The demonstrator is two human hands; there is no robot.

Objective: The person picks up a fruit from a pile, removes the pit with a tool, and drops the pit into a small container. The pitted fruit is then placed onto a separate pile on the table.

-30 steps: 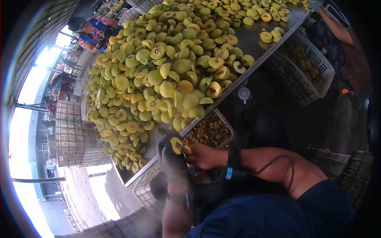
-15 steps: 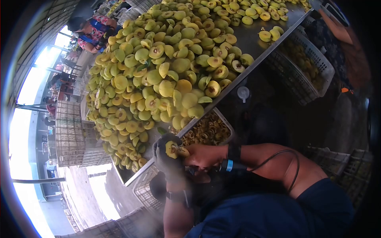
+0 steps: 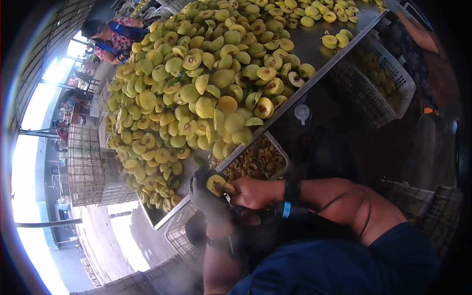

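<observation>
My left hand (image 3: pixel 207 196), in a grey glove, is closed around a halved yellow-green fruit (image 3: pixel 215 185) with its cut face and brown centre showing. Bare and curled, my right hand (image 3: pixel 256 193) meets the fruit from the right. A small bright glint shows at its fingertips, but what it grips is mostly hidden. Both hands are just in front of the metal table edge (image 3: pixel 282 112). Behind them lies a large heap of halved fruit (image 3: pixel 196 83). Under the edge, a tray (image 3: pixel 284 157) holds brown cut scraps (image 3: pixel 258 161).
A white crate (image 3: pixel 406 93) of fruit stands at the right, beside another person's arm (image 3: pixel 417 34). A co-worker (image 3: pixel 118 39) is at the far left side of the heap. Stacked crates (image 3: pixel 84 164) stand at left. A white cup-like item (image 3: pixel 302 113) lies beyond the tray.
The fruit half has turned slightly and shifted a little right in my left hand. My right hand has moved slightly right. The co-worker at the far left has moved an arm.
</observation>
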